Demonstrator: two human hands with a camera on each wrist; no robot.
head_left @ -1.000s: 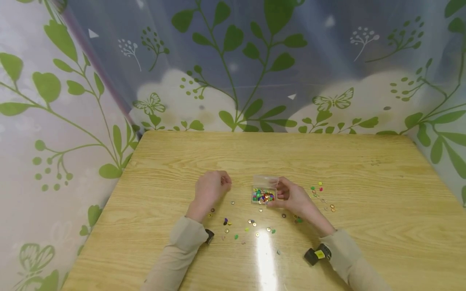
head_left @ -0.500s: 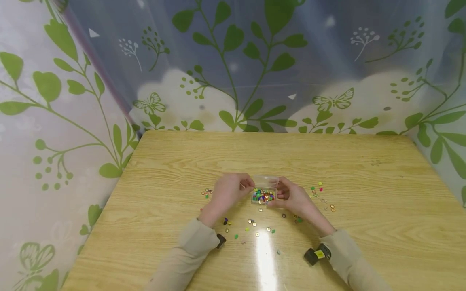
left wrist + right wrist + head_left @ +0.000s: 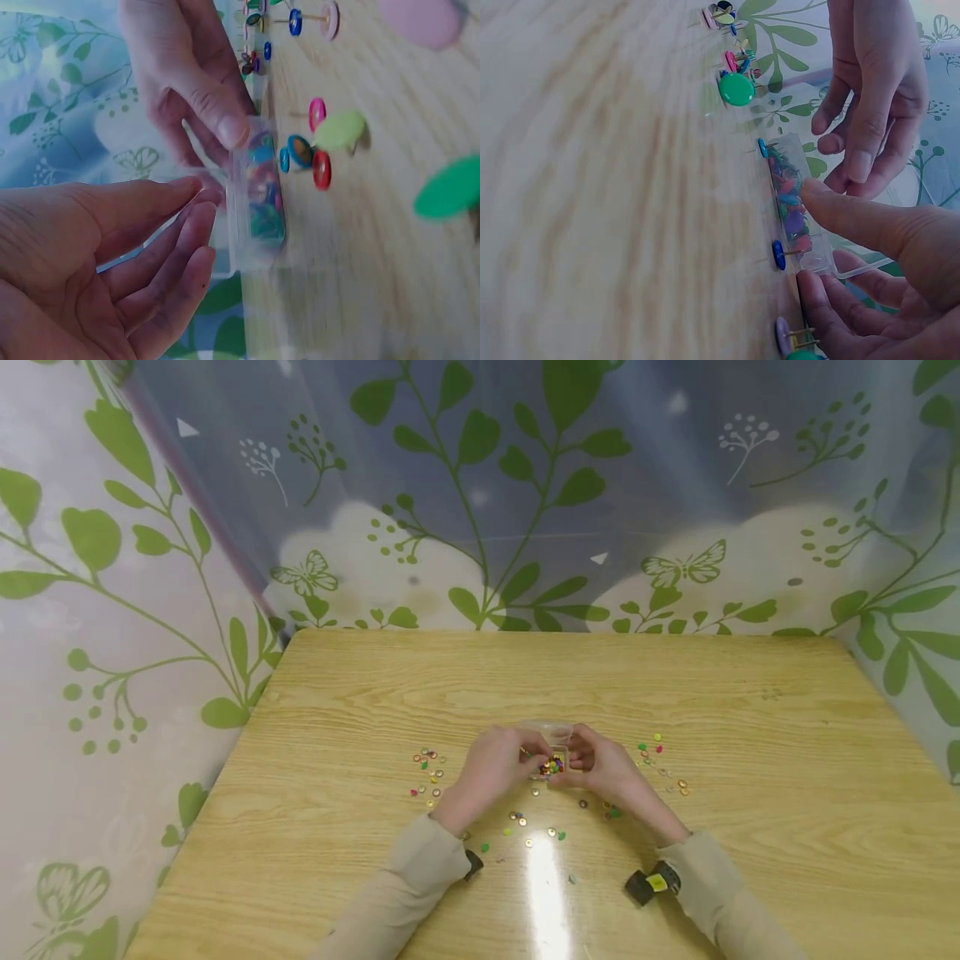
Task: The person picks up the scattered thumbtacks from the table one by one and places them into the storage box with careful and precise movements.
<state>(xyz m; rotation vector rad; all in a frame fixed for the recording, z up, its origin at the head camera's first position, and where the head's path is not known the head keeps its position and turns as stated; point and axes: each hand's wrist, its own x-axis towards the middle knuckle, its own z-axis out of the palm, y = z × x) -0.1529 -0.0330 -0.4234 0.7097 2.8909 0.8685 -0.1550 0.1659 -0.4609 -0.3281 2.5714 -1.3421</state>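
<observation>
A small clear plastic box (image 3: 817, 259) sits on the table, packed with colourful thumbtacks (image 3: 553, 766); its see-through lid (image 3: 553, 730) stands raised at the far side. My right hand (image 3: 611, 770) grips the box by its right end, thumb along the near wall and fingers behind. Over the box's left part hovers my left hand (image 3: 498, 767), hiding some of the tacks inside. In the left wrist view the thumb and index tips of that left hand (image 3: 127, 255) come together in front of the lid; I cannot tell whether a tack is between them.
Loose thumbtacks lie on the wooden table (image 3: 420, 677): a group on the left (image 3: 427, 760), several in front of the box (image 3: 522, 821), and more right of my right hand (image 3: 660, 749). Leaf-patterned cloth (image 3: 480, 485) hangs behind the table.
My left hand has moved right from the table left of the box to over its open compartment, uncovering loose tacks on the left. My right hand keeps holding the box in place.
</observation>
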